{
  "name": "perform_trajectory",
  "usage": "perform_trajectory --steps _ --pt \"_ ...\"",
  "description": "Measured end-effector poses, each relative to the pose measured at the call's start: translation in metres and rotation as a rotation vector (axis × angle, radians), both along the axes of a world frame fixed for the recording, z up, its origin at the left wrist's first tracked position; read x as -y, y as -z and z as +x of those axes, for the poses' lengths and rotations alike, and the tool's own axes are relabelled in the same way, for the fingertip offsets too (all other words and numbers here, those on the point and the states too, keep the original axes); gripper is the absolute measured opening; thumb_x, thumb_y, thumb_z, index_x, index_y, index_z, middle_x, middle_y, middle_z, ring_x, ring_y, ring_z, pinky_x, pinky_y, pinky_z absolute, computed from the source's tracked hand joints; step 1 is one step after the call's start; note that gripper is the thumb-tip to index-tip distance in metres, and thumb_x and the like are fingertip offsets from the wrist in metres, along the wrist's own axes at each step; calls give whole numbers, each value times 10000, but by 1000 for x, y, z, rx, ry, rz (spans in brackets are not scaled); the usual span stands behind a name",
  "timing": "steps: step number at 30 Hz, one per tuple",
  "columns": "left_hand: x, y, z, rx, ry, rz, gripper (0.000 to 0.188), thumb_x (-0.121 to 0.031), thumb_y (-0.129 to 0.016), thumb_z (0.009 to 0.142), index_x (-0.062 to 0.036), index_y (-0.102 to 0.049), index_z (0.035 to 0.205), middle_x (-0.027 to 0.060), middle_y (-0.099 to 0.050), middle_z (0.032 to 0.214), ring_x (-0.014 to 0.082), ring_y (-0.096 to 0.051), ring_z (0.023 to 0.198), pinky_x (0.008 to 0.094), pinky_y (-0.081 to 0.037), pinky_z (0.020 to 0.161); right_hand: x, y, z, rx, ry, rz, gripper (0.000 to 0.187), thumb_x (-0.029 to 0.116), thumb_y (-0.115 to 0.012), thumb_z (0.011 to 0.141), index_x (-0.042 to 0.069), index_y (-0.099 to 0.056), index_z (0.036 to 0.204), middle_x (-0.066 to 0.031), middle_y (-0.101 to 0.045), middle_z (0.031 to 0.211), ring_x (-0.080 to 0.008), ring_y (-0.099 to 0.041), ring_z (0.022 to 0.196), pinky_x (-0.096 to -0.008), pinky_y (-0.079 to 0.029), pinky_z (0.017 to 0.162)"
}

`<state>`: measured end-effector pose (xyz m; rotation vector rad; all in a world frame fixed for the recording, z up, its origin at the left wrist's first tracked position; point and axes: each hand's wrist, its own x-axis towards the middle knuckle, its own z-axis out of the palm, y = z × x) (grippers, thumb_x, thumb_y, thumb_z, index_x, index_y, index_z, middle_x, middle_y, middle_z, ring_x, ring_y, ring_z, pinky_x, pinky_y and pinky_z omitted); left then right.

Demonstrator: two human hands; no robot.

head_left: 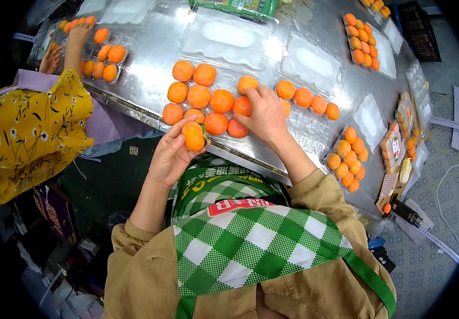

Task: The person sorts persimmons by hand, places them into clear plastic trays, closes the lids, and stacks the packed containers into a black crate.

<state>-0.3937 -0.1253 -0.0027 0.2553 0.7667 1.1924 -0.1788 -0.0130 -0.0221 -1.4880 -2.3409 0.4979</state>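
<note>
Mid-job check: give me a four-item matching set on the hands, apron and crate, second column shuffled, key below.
1. Left hand
2. Right hand
3. Apron
4. Crate

A. Green-and-white check
B. Reaching over set-out fruits
C. Dark, near the upper right
D. Holding up one fruit

Pairs: 1-D, 2-B, 3-A, 4-C

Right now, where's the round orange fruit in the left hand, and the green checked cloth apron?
Round orange fruit (193, 136), head view: middle of its skin.
Green checked cloth apron (250, 244), head view: checked front.
</note>
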Motion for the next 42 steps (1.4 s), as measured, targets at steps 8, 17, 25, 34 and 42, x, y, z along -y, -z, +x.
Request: perform_trajectory --steps 8,17,25,34,42 --pt "-1 -5 -1 -199 23 58 678 -89 -700 801 -12 -381 1394 101 -566 1150 223 -602 1034 318 -501 893 -11 -4 1 -170 -86 83 378 167 -775 622 105 -624 963 -68 -565 939 -267 -531 880 -399 -427 752" --pt "-25 -12 19 -1018 -51 303 617 2 -726 739 6 -452 1293 97 -549 1178 151 -559 1068 293 -456 909 -12 -19 -9 -581 -332 -305 458 36 -675 686 56 -582 1134 -114 -562 1076 -298 -571 949 -375 -500 809" --pt "-35 -8 25 -1037 -23 300 597 -20 -733 747 8 -450 1272 109 -582 1160 149 -581 1009 279 -460 865 -10 -36 -12 -671 -423 -513 592 32 -692 687 85 -528 1253 -133 -537 1144 -262 -593 986 -345 -532 824" --pt "-38 -4 28 -713 -79 251 553 2 -709 777 11 -451 1267 112 -588 1162 156 -588 1037 275 -475 867 -18 -37 -15 -616 -454 -482 535 122 -758 676 67 -581 1177 -125 -561 1117 -312 -600 964 -370 -521 801" --pt "-34 -5 1 -549 -239 94 524 18 -647 811 18 -462 1300 126 -550 1232 184 -539 1143 311 -412 1000 -33 -4 -24 -24 -266 56 511 297 -798 609 70 -622 1031 -80 -566 957 -257 -510 975 -397 -393 855"
